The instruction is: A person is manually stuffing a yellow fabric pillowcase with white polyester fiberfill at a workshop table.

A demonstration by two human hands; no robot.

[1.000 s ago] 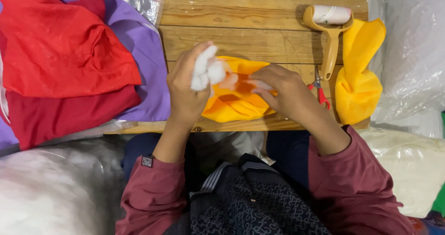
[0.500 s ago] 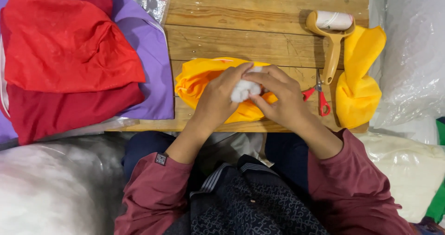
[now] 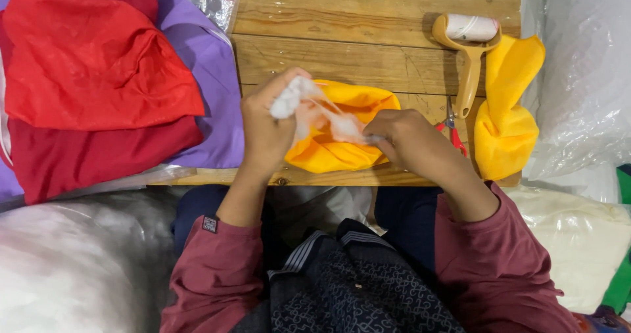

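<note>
Pinching a tuft of white stuffing (image 3: 292,97), the left hand (image 3: 266,132) is closed around it, lifted just above the left edge of a yellow cloth pouch (image 3: 342,130). Thin strands of that stuffing stretch rightward to the right hand (image 3: 411,141), whose fingers are curled tight on the other end of the fluff and on the pouch's right side. The pouch lies on the near edge of the wooden table (image 3: 355,37), right in front of the person. Just right of the right hand, red-handled scissors (image 3: 453,132) peek out, partly hidden by it. Beyond them lies a lint roller (image 3: 470,50) with a tan handle, and beside it a second yellow cloth piece (image 3: 509,106). Far left, red cloth (image 3: 92,76) is piled over purple cloth (image 3: 213,83). Clear plastic bags (image 3: 578,76) sit at the right.
</note>
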